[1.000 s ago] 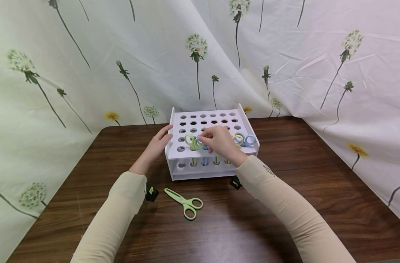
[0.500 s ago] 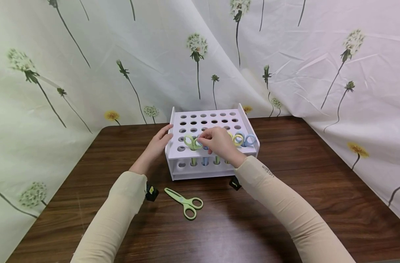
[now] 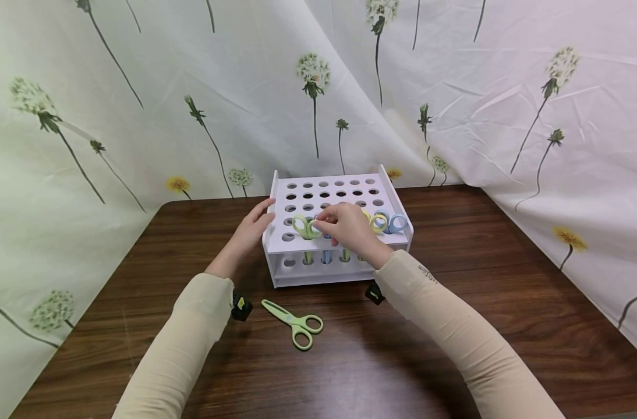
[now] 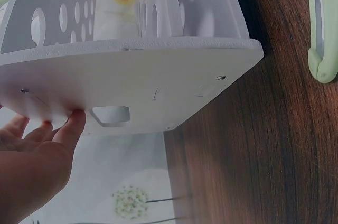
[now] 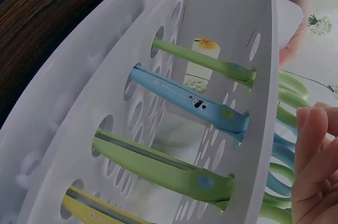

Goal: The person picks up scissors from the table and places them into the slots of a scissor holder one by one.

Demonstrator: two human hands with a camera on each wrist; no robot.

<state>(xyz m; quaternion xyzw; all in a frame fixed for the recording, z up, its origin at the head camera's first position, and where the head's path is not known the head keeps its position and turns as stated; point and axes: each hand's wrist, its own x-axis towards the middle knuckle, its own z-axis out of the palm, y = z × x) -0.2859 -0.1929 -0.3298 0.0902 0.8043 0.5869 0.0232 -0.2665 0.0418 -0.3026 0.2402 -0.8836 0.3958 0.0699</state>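
Note:
A white rack [image 3: 329,245] with rows of round holes stands on the table. Its front row holds several scissors with handles up, among them green scissors [image 5: 203,61], blue scissors [image 5: 190,101] and yellow scissors [image 5: 95,211]. My left hand [image 3: 252,228] rests its fingertips on the rack's left side panel, fingers extended, as the left wrist view shows too. With thumb and fingertips, my right hand [image 3: 350,228] pinches at the handle of the leftmost green scissors, whose blades pass down through the rack. The right hand covers the handles in the middle of the row.
Another pair of green scissors [image 3: 293,324] lies on the dark wooden table [image 3: 486,326] in front of the rack. More blue scissors [image 3: 392,223] fill the row's right end. A flower-printed cloth [image 3: 245,70] hangs close behind the rack.
The leftmost green scissors' handles have shifted slightly left at my right fingertips. The right hand has barely moved, and the left hand stays on the side panel.

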